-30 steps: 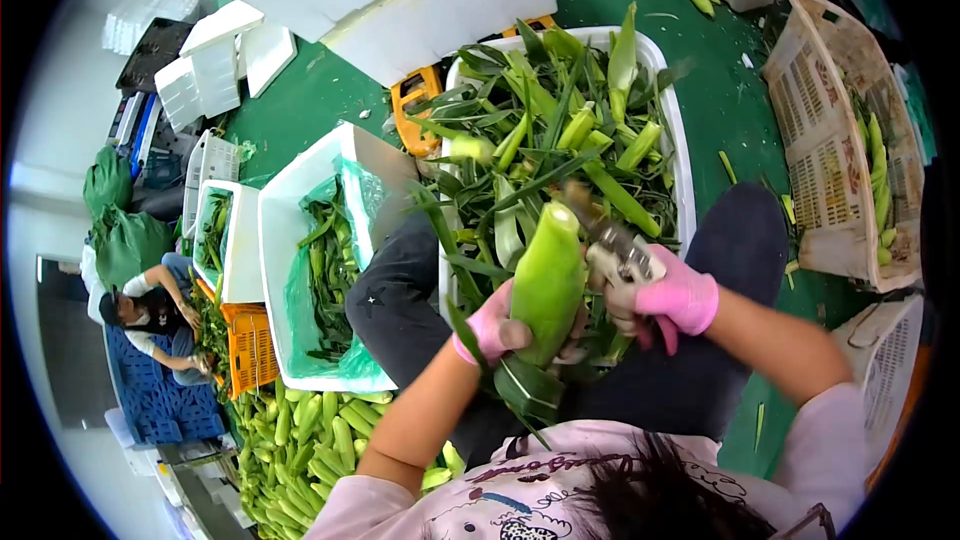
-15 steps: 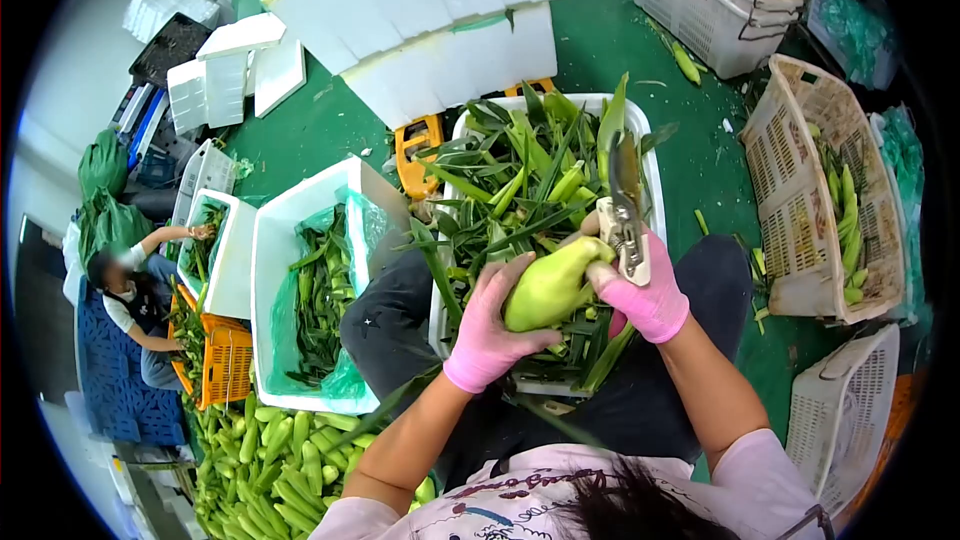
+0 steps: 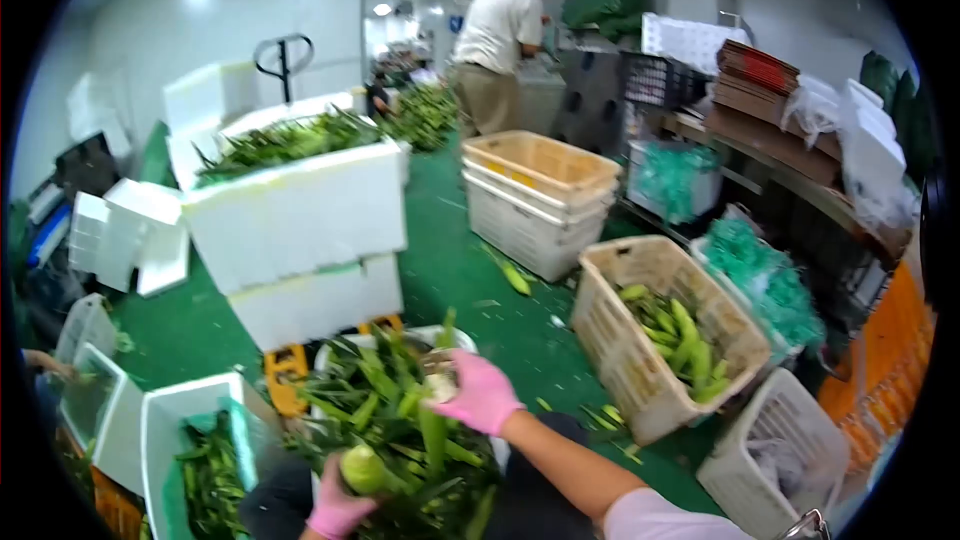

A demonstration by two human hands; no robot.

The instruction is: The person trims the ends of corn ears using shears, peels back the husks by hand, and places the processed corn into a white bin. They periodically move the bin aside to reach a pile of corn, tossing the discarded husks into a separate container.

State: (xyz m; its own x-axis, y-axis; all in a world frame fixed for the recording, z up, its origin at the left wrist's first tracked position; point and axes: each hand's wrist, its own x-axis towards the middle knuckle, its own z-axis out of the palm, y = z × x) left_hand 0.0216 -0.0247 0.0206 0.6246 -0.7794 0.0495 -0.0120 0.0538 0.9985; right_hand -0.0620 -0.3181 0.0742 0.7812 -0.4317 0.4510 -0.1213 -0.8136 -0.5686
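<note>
My left hand [image 3: 338, 508], in a pink glove, is wrapped round an ear of corn [image 3: 363, 470] in its smooth pale green husk, low in front of me. My right hand [image 3: 478, 395], also pink-gloved, grips pruning shears [image 3: 441, 386] by the pale handle; motion blurs the blades. Both hands are over a white tub [image 3: 466, 342] heaped with cut green corn leaves [image 3: 375, 375]. The ear and the shears are apart from each other.
Stacked white foam boxes [image 3: 300, 215] stand ahead on a yellow-orange pallet jack [image 3: 286, 378]. At right, a beige crate [image 3: 625, 370] holds several ears of corn [image 3: 685, 340]. A leaf-filled foam box [image 3: 160, 450] sits at left. One person [image 3: 495, 35] stands at the back.
The view has swung up and to the right. My hands have moved apart: the shears have gone forward from the ear, which stays in my left hand.
</note>
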